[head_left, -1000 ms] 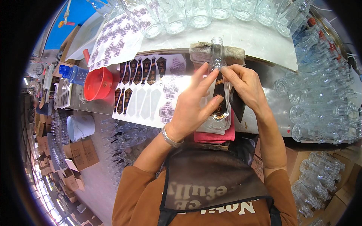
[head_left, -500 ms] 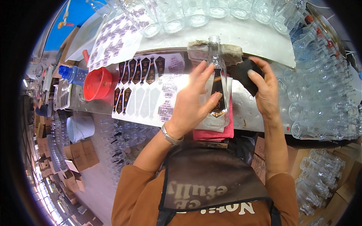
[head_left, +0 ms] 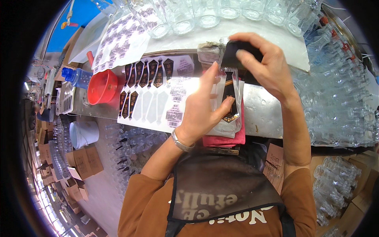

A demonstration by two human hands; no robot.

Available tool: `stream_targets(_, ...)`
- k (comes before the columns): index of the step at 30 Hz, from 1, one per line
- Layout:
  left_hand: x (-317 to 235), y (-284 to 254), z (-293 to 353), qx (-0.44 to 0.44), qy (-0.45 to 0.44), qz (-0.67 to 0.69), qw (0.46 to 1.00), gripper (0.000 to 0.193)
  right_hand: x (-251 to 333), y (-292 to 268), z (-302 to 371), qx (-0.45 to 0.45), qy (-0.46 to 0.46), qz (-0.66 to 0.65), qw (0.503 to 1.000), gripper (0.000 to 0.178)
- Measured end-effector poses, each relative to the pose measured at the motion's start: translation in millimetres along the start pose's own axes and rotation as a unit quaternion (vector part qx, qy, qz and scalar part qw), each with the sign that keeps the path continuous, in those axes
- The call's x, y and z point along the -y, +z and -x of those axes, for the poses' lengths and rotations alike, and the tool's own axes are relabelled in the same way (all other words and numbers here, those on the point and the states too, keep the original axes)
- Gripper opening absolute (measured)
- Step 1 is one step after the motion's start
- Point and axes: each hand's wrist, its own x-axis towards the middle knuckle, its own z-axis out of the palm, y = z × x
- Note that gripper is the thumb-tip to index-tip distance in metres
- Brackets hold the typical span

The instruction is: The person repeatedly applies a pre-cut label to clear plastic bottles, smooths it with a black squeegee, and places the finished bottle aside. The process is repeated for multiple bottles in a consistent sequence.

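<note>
1. Nearest, at the lower edge, a person in brown sleeves wears a dark, translucent-looking apron (head_left: 229, 185).
2. The left hand (head_left: 201, 104), with a silvery band (head_left: 181, 143) at its wrist, is partly open: the thumb lies over the label and the fingers spread along the bottle's left side. Whether it grips firmly, I cannot tell.
3. Beneath is a clear glass bottle (head_left: 237, 89), lying with its neck away from the person, a black, gold-trimmed label (head_left: 230, 85) on its upper face.
4. A pink cloth (head_left: 225, 141) shows under the bottle's base; a folded greyish cloth (head_left: 209, 53) sits near its neck.
5. The right hand (head_left: 268, 63) is curled closed, thumb and fingers pinching a flat black piece (head_left: 229, 57) over the bottle's shoulder and neck. Contact with the glass is unclear.
6. Left of the bottle, a white label sheet (head_left: 152, 122) lies on the metal counter (head_left: 260, 114), some black labels on it.
7. Farther left stands a red bowl (head_left: 102, 89), just beside a blue-capped container (head_left: 81, 78).
8. Many clear bottles (head_left: 331, 91) crowd the right side.
9. Farthest, a row of glass bottles (head_left: 207, 15) lines the back.
</note>
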Motion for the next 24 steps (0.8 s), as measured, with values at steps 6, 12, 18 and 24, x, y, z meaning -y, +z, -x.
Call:
stream_targets(6,-1.5,0.0,0.1,-0.002,0.008,-0.026,1.000,0.087,-15.7,1.5,9.9,-0.144,-0.047,0.081,0.985,0.024)
stream_targets(12,-9.0,1.0,27.3,0.015,-0.017,-0.024,0.999,0.098,-22.6,-4.2,68.9,-0.056,0.195,-0.170,0.964,0.032)
stream_targets(18,-11.8,-9.5,45.0,0.026,0.012,-0.079,0.996,0.094,-4.6,21.3,116.8,0.020,0.257,-0.081,0.963,0.039)
stream_targets(24,17.6,-4.3,40.7,0.042,-0.080,0.085,0.992,0.063,-6.8,31.1,118.5,0.049,0.250,-0.056,0.965,0.049)
